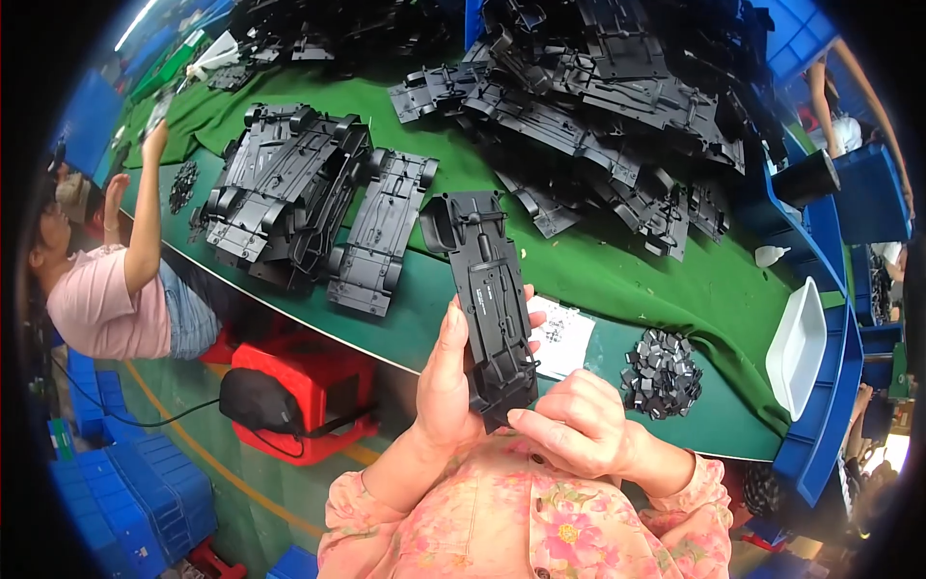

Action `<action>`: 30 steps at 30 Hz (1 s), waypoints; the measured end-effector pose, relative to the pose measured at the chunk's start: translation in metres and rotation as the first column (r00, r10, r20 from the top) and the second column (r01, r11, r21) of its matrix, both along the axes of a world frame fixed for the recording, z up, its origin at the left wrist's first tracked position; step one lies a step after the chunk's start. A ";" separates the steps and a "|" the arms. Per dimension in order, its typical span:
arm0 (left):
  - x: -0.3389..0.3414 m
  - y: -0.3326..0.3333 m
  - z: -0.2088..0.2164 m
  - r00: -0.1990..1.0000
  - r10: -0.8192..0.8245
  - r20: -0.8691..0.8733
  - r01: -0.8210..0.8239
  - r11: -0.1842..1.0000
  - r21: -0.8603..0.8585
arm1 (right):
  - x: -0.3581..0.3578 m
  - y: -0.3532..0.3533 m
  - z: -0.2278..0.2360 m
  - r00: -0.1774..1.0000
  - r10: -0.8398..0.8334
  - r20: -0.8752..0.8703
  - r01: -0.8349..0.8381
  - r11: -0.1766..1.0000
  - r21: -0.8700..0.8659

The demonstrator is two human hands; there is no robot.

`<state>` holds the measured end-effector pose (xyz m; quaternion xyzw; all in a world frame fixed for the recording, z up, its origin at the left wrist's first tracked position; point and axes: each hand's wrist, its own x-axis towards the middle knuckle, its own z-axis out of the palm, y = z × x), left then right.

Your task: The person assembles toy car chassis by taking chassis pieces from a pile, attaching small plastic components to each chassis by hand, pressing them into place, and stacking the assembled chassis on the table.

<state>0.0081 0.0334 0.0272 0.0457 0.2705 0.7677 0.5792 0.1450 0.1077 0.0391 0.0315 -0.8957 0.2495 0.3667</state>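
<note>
A long black plastic toy-car chassis [490, 280] is held up in front of my chest, its far end tilted away from me. My left hand [446, 381] is wrapped round its left side, with fingertips showing past the right edge. At the near end, my right hand [584, 425] is curled closed, thumb and forefinger against or just beside the chassis. Whether a small piece is pinched there is hidden. Right of the chassis lies a white printed sheet [564, 340]. Beyond my right hand is a heap of small black pieces [662, 374].
Stacked chassis [289, 183] stand at left, beside a single chassis [384, 236]. A large chassis heap [598, 116] covers the back of the green cloth [579, 261]. A white tray [799, 347] stands at right. Left are a co-worker in pink [106, 289] and a red box-like seat [299, 386].
</note>
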 end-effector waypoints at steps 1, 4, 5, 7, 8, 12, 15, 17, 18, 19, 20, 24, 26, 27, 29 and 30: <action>0.000 -0.001 -0.001 1.000 0.003 -0.022 -0.003 1.000 0.008 | 0.000 0.000 -0.001 1.000 0.011 0.008 -0.011 0.999 0.042; 0.002 -0.001 0.001 0.999 0.011 -0.050 -0.011 1.000 0.009 | 0.000 0.000 0.000 0.999 0.021 0.036 -0.023 0.997 0.076; 0.002 -0.001 0.002 0.998 0.015 -0.057 -0.015 1.000 0.001 | 0.000 -0.001 0.000 0.999 0.022 0.037 -0.025 0.997 0.076; 0.002 -0.002 0.003 0.996 0.011 -0.087 -0.011 1.000 0.000 | 0.001 -0.002 0.000 0.999 0.007 0.038 -0.011 0.994 0.106; 0.002 -0.002 0.003 0.993 0.006 -0.118 -0.006 1.000 -0.002 | 0.001 -0.002 0.000 0.999 0.009 0.039 -0.013 0.994 0.106; 0.004 -0.003 0.004 0.990 0.026 -0.137 -0.025 1.000 0.011 | 0.002 -0.002 0.000 0.998 0.016 0.060 -0.022 0.994 0.110; 0.004 -0.003 0.003 0.982 0.014 -0.190 -0.009 1.000 0.027 | 0.002 -0.002 -0.001 0.998 0.023 0.064 -0.030 0.993 0.110; 0.005 -0.003 0.004 0.976 0.028 -0.215 -0.021 0.999 0.033 | 0.002 -0.002 -0.001 0.998 0.025 0.060 -0.031 0.994 0.109; 0.004 -0.003 0.003 0.976 0.028 -0.215 -0.022 0.999 0.032 | 0.002 -0.002 -0.001 0.998 0.032 0.056 -0.038 0.994 0.101; 0.004 -0.003 0.002 0.973 0.025 -0.231 -0.015 0.999 0.046 | 0.002 -0.002 -0.001 0.998 0.040 0.052 -0.045 0.995 0.094; 0.004 -0.004 0.002 0.969 0.023 -0.248 -0.008 0.998 0.060 | 0.001 -0.002 -0.001 0.998 0.041 0.052 -0.045 0.995 0.093; 0.006 -0.005 0.001 0.964 0.031 -0.263 -0.014 0.998 0.063 | 0.002 -0.003 -0.003 0.997 0.043 0.058 -0.048 0.995 0.092; 0.007 -0.006 0.000 0.957 0.039 -0.287 -0.020 0.997 0.068 | 0.002 -0.004 -0.004 0.997 0.050 0.065 -0.055 0.995 0.080; 0.007 -0.006 0.000 0.957 0.037 -0.287 -0.019 0.998 0.067 | 0.000 -0.004 -0.004 0.997 0.055 0.058 -0.060 0.994 0.086; 0.006 -0.007 0.000 0.938 0.049 -0.343 -0.011 0.994 0.111 | 0.000 -0.005 -0.005 0.997 0.053 0.052 -0.058 0.994 0.092; 0.006 -0.007 0.000 0.938 0.044 -0.343 -0.006 0.994 0.110 | 0.000 -0.005 -0.006 0.997 0.056 0.043 -0.059 0.995 0.085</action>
